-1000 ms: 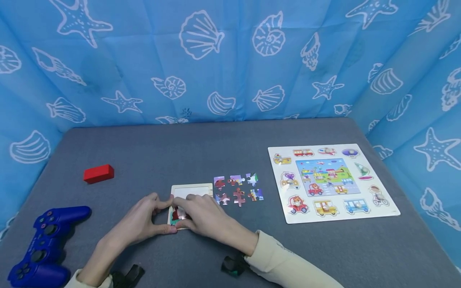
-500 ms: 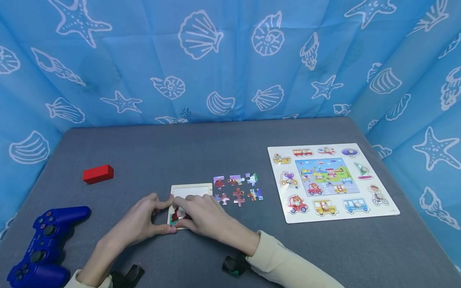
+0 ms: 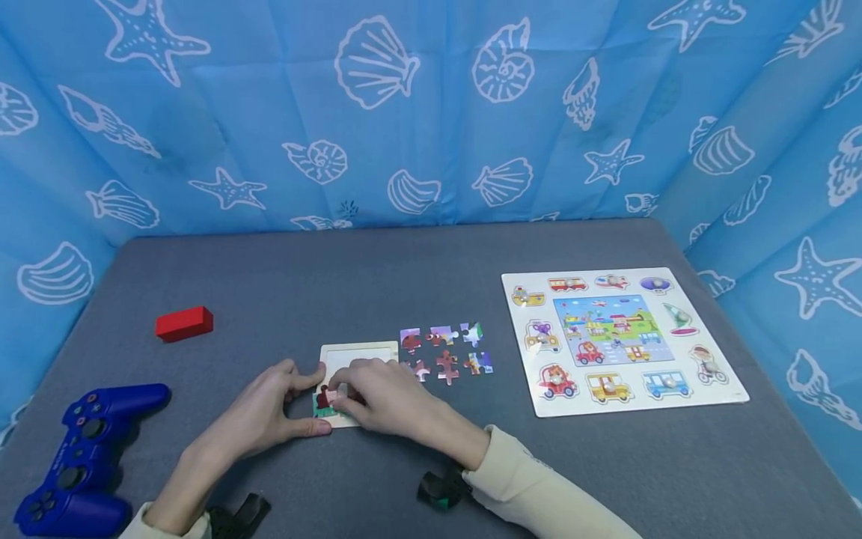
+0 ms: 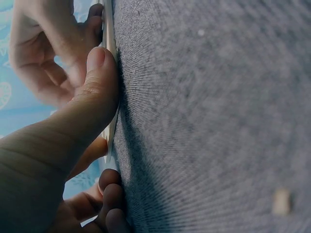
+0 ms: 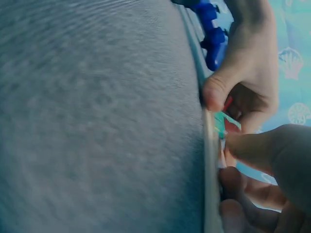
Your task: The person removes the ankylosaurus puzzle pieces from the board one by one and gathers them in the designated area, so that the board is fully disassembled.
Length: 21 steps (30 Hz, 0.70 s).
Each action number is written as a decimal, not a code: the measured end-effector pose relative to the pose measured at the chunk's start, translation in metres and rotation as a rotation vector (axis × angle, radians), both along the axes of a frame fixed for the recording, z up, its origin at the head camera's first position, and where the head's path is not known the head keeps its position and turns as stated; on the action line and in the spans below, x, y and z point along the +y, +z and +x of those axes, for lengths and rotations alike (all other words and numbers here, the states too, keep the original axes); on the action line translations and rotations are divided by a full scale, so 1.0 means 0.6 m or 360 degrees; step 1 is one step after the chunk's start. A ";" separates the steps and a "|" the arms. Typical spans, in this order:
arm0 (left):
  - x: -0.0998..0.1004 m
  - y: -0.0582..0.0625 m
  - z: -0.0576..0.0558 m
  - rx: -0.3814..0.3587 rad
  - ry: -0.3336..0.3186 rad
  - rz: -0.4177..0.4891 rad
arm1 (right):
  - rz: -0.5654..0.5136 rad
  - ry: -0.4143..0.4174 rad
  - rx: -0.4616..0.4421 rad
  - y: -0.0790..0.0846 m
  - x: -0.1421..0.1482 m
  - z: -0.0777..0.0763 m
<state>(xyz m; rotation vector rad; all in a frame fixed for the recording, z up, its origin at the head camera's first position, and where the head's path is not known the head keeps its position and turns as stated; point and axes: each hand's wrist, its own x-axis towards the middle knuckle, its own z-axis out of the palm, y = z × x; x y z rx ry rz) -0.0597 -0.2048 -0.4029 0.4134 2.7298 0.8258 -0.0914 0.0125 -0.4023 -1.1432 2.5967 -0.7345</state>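
Observation:
A small wooden puzzle tray lies on the table in the head view. My left hand holds its left side, thumb at the near corner and fingers at the upper left edge. Green and dark red puzzle pieces fill the tray's lower left corner. Over the lower middle of the tray, my right hand has thumb and index finger curled around a puzzle piece, mostly hidden by the fingers. In the right wrist view, its thumb sits close to the green piece.
Several loose jigsaw pieces lie right of the tray. Farther right is a white vehicle peg puzzle board. A red block and a blue game controller lie at left. A blue shell-print curtain stands behind the grey table.
My right hand has shifted slightly right and its fingers have lifted from the tray's left part, uncovering more of the lower left pieces. My left hand has stayed in place.

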 end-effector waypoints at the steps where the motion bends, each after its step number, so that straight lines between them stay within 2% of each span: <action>1: 0.000 0.000 -0.001 -0.0004 0.0000 -0.0008 | 0.0020 -0.0003 0.0017 0.000 -0.001 0.001; 5: 0.000 0.001 -0.003 -0.0024 0.0003 -0.0022 | 0.0085 -0.0007 0.0051 0.000 -0.003 0.003; 13: -0.001 0.000 0.000 0.0020 -0.0011 -0.0016 | 0.0239 -0.0012 0.0051 0.006 -0.012 0.004; 21: -0.003 0.002 0.003 0.0036 -0.0020 -0.0002 | 0.0255 -0.0023 0.0080 0.001 -0.016 0.003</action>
